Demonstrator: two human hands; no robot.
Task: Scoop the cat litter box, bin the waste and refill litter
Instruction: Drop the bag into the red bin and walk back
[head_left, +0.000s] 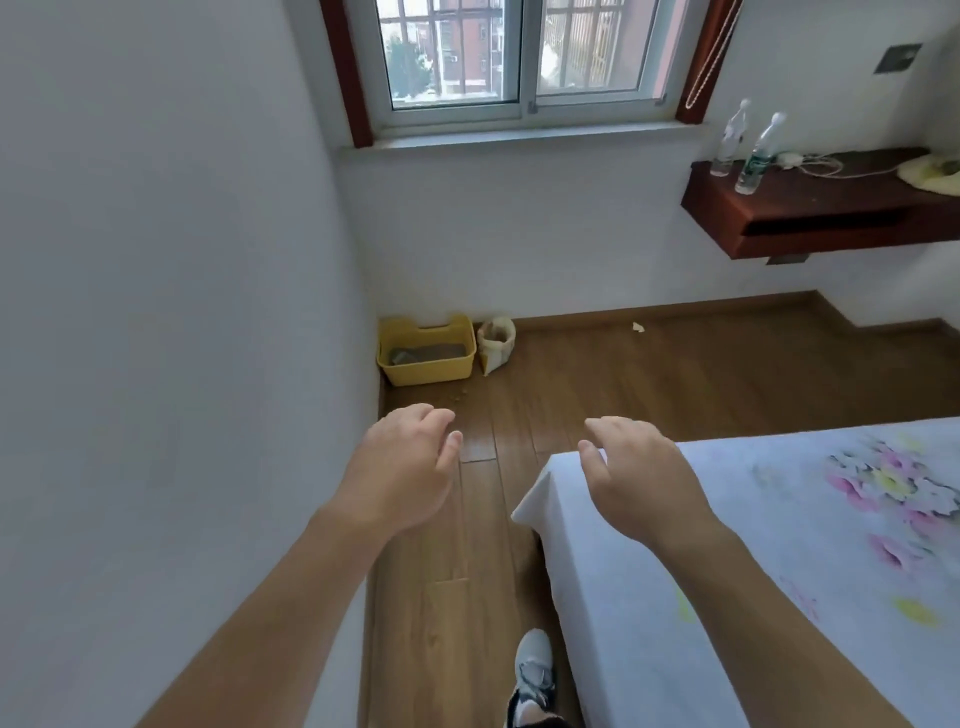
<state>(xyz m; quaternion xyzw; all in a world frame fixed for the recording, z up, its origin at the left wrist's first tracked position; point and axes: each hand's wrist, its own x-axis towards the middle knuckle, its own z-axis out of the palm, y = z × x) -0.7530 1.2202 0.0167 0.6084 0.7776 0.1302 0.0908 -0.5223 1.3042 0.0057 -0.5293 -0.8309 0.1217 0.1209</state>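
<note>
A white wall (156, 260) fills the left side, and a wooden floor (675, 374) runs from it to the far wall. A bed (753, 571) with a white flowered sheet takes up the lower right. A window (519, 57) with a dark red frame sits high in the far wall. A dark wooden shelf (810, 208) hangs on the wall to its right.

Both forearms reach forward, palms down. The left hand (405, 467) hovers over the floor with its fingers loosely bent and nothing in it. The right hand (634, 478) hovers above the near corner of the bed, fingers likewise relaxed and empty.

The yellow litter box (431, 371) stands on the floor in the far left corner, against both walls and well apart from the hands. Grey litter shows inside it. Just beside it on the right, a small open litter bag (496, 343) stands upright against the far wall.

1 grey and white shoe (532, 670) shows at the bottom edge, between wall and bed. 2 clear plastic bottles (756, 156) stand upright on the shelf, near a white cable. A few spilled litter grains (460, 397) lie on the floor in front of the box, and a paper scrap (638, 327) lies near the far skirting.
</note>
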